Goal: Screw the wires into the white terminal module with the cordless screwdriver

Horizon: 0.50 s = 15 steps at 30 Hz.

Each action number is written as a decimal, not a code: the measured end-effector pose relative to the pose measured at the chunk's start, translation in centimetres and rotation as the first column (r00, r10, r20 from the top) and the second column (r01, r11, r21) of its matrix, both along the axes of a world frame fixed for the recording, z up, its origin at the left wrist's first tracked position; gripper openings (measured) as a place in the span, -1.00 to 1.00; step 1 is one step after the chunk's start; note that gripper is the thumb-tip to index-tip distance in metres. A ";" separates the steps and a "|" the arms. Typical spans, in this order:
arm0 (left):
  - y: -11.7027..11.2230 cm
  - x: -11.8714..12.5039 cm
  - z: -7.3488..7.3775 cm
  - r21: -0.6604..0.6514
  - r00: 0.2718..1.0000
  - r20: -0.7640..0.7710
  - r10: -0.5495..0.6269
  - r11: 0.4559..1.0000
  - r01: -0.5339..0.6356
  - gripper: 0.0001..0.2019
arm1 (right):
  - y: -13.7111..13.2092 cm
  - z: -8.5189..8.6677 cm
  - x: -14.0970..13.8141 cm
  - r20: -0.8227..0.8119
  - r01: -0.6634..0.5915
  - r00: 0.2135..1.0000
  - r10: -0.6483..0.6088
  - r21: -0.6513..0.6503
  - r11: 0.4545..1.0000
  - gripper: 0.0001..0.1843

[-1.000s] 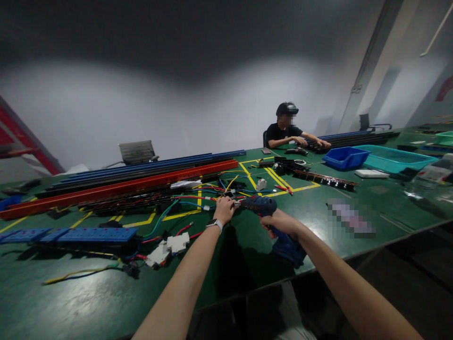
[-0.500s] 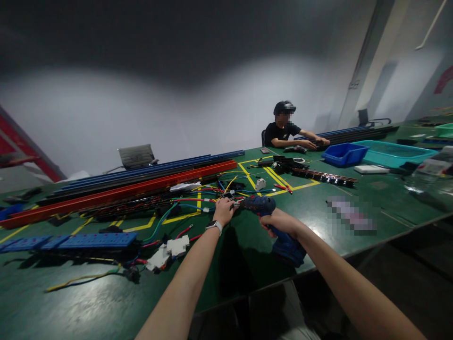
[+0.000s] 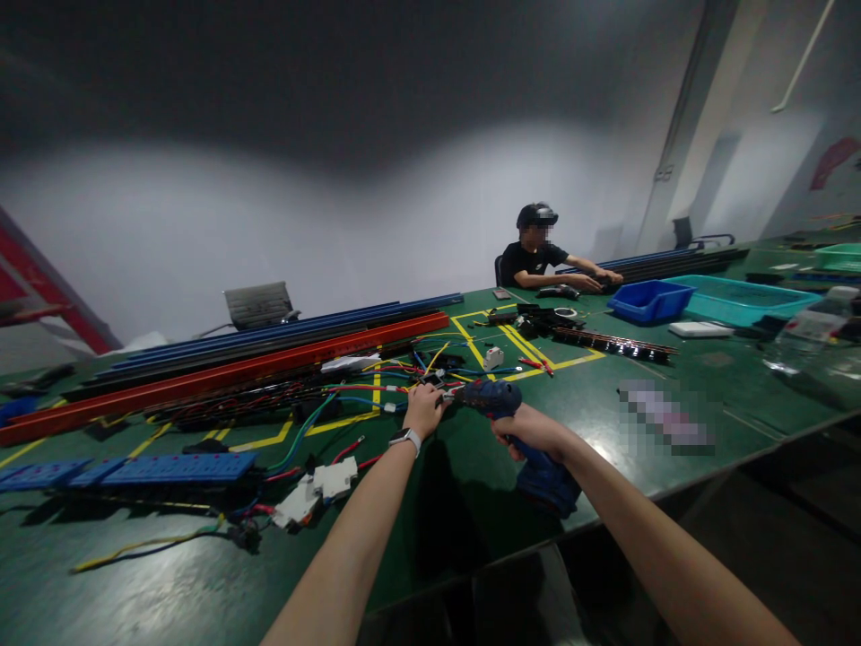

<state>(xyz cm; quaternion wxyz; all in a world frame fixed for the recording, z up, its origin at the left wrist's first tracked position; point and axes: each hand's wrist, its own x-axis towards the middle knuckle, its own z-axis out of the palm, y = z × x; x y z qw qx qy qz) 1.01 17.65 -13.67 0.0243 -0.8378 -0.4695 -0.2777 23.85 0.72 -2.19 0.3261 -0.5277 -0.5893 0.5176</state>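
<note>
My right hand is wrapped round the handle of a blue cordless drill, its nose pointing left. Close to the drill's tip, my left hand, with a watch on the wrist, is closed on something small that I cannot make out. Red, blue and green wires run just left of the left hand. Beyond it is a tangle of thin coloured wires. A white circuit breaker stands farther back. White breaker-like blocks with leads lie to the left, joined to a blue socket strip.
Long orange and blue rails lie across the green table at the back left. A blue bin, a turquoise tray and a plastic bottle stand at the right. Across the table sits a co-worker.
The view has shifted slightly. Both my hands and the drill keep nearly the same position at the wires. The co-worker's hands have moved a little.
</note>
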 end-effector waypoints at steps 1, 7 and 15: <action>0.0 0.0 0.0 -0.001 1.000 -0.003 0.001 1.000 -0.001 -0.76 | 0.0 0.0 0.0 -0.001 -0.001 1.000 0.001 0.002 1.000 -0.91; -0.1 0.1 0.1 -0.008 1.000 -0.001 0.008 1.000 -0.008 -0.78 | -0.2 0.3 0.0 0.013 0.016 1.000 -0.017 0.016 1.000 -0.92; 0.0 0.0 -0.1 0.003 1.000 -0.010 0.000 1.000 0.000 -0.76 | -0.2 0.3 -0.1 0.012 -0.005 1.000 0.004 0.019 1.000 -0.91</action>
